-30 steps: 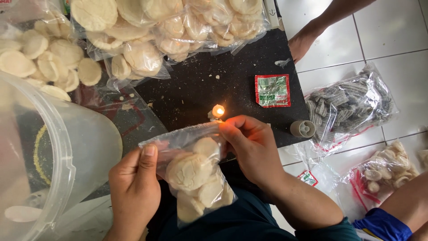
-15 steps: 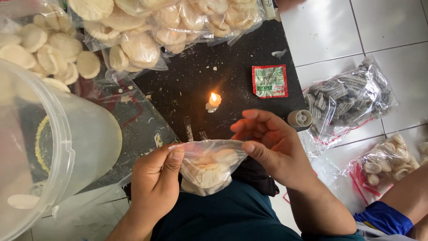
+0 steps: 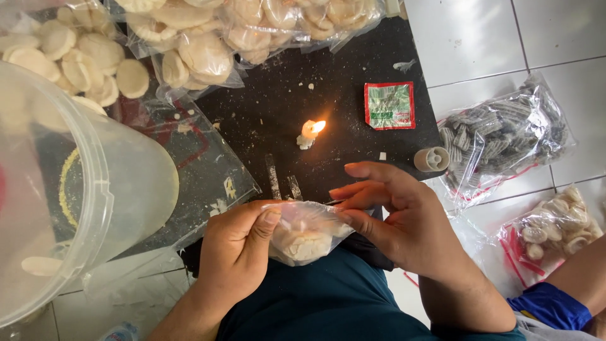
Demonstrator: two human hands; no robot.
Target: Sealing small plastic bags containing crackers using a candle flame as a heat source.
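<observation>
A small clear plastic bag of pale round crackers (image 3: 305, 235) hangs between my two hands, just above my lap. My left hand (image 3: 237, 252) pinches the bag's left top corner between thumb and fingers. My right hand (image 3: 394, 218) holds the bag's right edge with thumb and lower fingers, the upper fingers spread out. A short lit candle stub (image 3: 309, 133) burns on the black board (image 3: 353, 57) a little beyond the bag.
A big clear plastic tub (image 3: 69, 189) stands at left. Filled cracker bags (image 3: 196, 57) lie along the board's far edge. A red-edged green sachet (image 3: 389, 105), a tape roll (image 3: 432, 159), a bag of grey sticks (image 3: 505, 139) and another snack bag (image 3: 555, 230) lie at right.
Both hands have drawn the cracker bag back from the candle flame toward my lap and turned it flatter. The bag's top edge now lies between my fingers.
</observation>
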